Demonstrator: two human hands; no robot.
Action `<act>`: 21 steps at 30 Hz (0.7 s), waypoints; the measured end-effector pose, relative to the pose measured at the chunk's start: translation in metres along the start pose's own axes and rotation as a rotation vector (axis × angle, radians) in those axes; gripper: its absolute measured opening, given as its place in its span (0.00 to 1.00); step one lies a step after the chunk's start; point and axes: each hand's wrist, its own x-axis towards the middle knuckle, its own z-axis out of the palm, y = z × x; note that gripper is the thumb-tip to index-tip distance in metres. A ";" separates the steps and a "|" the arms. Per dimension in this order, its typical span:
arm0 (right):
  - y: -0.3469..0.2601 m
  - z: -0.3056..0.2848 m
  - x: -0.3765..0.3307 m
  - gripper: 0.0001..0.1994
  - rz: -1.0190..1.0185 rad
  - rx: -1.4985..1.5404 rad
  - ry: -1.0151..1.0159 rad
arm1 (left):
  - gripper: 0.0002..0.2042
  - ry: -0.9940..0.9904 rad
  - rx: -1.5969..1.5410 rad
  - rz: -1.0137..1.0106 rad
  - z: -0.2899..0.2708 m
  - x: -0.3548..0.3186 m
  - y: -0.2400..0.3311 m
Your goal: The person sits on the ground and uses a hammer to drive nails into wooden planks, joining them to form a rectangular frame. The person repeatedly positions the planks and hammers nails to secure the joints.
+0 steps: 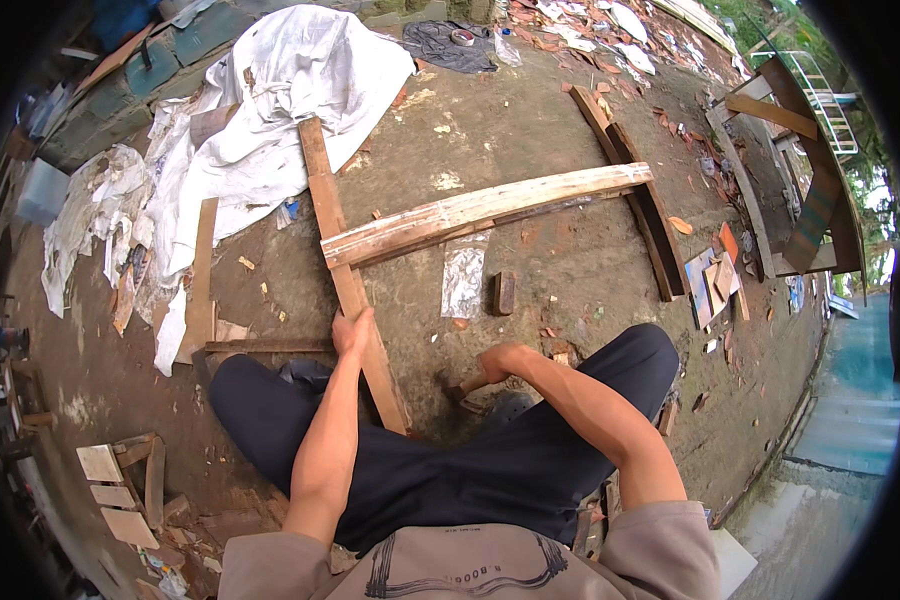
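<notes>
Your left hand (352, 334) clamps the brown plank (349, 288), likely steadying it under the crossbeam (490, 204); right of the plank, your right hand (506, 362) grips a hammer (468, 386).

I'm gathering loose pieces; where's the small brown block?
In the head view, just right of centre, the small brown block lies beside the silvery sheet.

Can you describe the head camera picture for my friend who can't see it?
A person's left hand grips a long wooden board while the right hand holds a tool, perhaps a hammer. A pale beam spans from that board to darker timber on dirt ground, near a white sheet.
</notes>
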 end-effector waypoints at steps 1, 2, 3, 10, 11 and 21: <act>0.010 0.005 0.014 0.31 0.009 -0.034 -0.026 | 0.32 -0.018 -0.033 0.012 0.005 0.000 0.003; 0.007 0.002 0.020 0.30 -0.001 -0.077 -0.052 | 0.31 -0.016 -0.061 0.017 0.002 0.002 0.000; 0.005 0.002 0.023 0.26 0.028 -0.075 -0.027 | 0.29 -0.015 -0.089 0.022 0.000 0.004 -0.003; -0.006 -0.009 0.035 0.20 0.022 -0.175 0.040 | 0.29 -0.115 -0.195 0.060 -0.007 0.008 -0.012; -0.010 -0.011 0.036 0.21 0.002 -0.196 0.042 | 0.30 -0.150 -0.225 0.053 -0.008 0.004 -0.010; -0.048 -0.021 0.070 0.26 -0.067 -0.514 0.068 | 0.40 -0.349 -0.310 0.039 -0.024 -0.025 -0.009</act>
